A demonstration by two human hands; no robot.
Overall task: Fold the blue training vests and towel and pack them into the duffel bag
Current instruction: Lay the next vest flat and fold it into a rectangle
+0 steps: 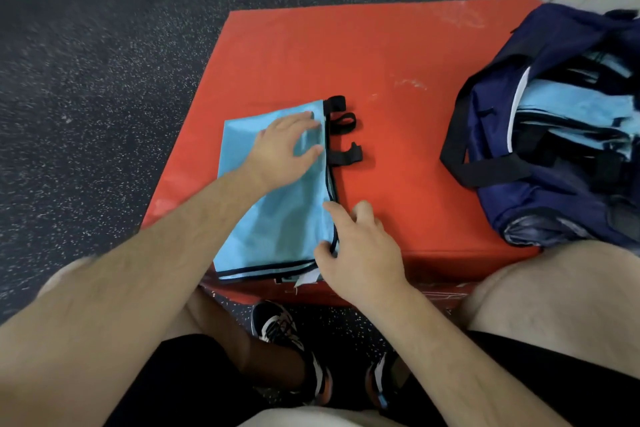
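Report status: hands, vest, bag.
Left hand flat on folded vest. Right hand pinches its trimmed edge. Duffel bag open, blue vests inside. Nothing between vest and bag.

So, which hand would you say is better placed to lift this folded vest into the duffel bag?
Probably the right hand: it holds the blue vest by its bag-side edge, nearer the open duffel bag. The left hand lies flat on the vest, farther away.

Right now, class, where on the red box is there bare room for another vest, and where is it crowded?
Bare: the far half of the box, beyond the vest, and the middle strip between its straps and the bag. Crowded: near left, where the left hand presses the vest and the right hand grips its edge; the bag fills the right.
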